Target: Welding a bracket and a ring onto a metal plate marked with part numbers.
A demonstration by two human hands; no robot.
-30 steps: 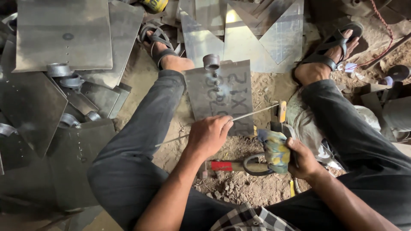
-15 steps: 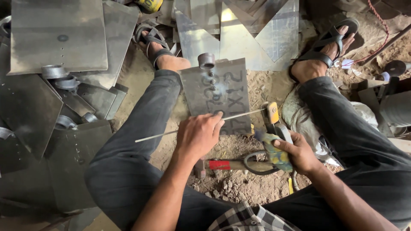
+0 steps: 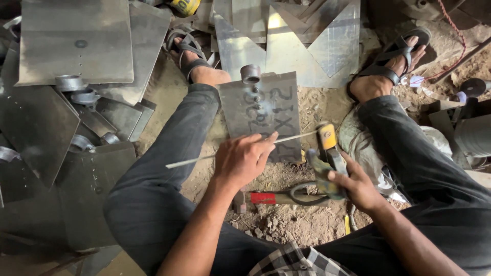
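Observation:
My left hand (image 3: pixel 244 158) pinches a thin metal welding rod (image 3: pixel 194 159) that runs from lower left to upper right. The rod's right end meets the yellow-tipped jaw of an electrode holder (image 3: pixel 326 153), which my right hand (image 3: pixel 353 186) grips by its handle. Both hands hover over a small steel plate (image 3: pixel 261 110) lying on the sandy ground between my legs. A short steel ring (image 3: pixel 250 73) stands at the plate's far edge, with chalk marks across the plate's face.
A red-handled hammer (image 3: pixel 268 198) lies on the dirt below my hands. Steel sheets (image 3: pixel 76 36) with short ring pieces (image 3: pixel 69 83) are stacked at left, and cut triangular sheets (image 3: pixel 307 41) lie ahead. My sandalled feet (image 3: pixel 391 64) rest on either side.
My left hand has slid the rod to the right, so its end now sits at the holder's jaw. My right hand has tilted the holder up toward the rod.

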